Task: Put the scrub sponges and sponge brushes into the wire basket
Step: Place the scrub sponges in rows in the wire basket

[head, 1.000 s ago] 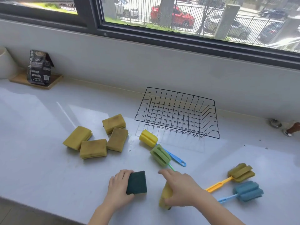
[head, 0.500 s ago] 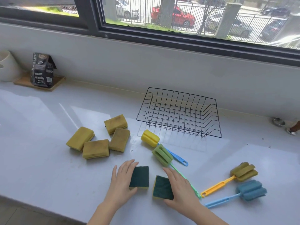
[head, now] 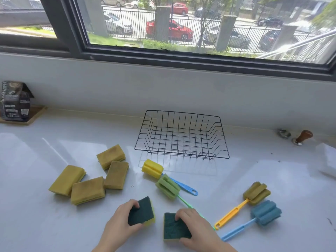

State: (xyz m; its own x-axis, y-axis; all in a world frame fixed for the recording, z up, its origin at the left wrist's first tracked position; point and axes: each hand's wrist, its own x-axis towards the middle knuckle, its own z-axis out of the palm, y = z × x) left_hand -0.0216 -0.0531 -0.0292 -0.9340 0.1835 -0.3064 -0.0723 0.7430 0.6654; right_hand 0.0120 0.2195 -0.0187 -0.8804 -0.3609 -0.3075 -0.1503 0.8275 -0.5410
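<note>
Hands now each grip a green-topped scrub sponge near the counter's front edge: left hand (head: 118,226) on one (head: 141,212), right hand (head: 196,228) on another (head: 175,227), newly laid flat. Wire basket (head: 181,135) stands empty behind.

Black wire is seen on the basket (head: 181,135), set on a glossy white bench (head: 36,151). Four sponges (head: 87,190) are shown in mustard yellow; two more (head: 141,212) are dark green over yellow. Brush heads (head: 152,169) are coloured yellow, green, olive and blue.

Black wire basket (head: 181,135), glossy white counter (head: 36,224)
</note>
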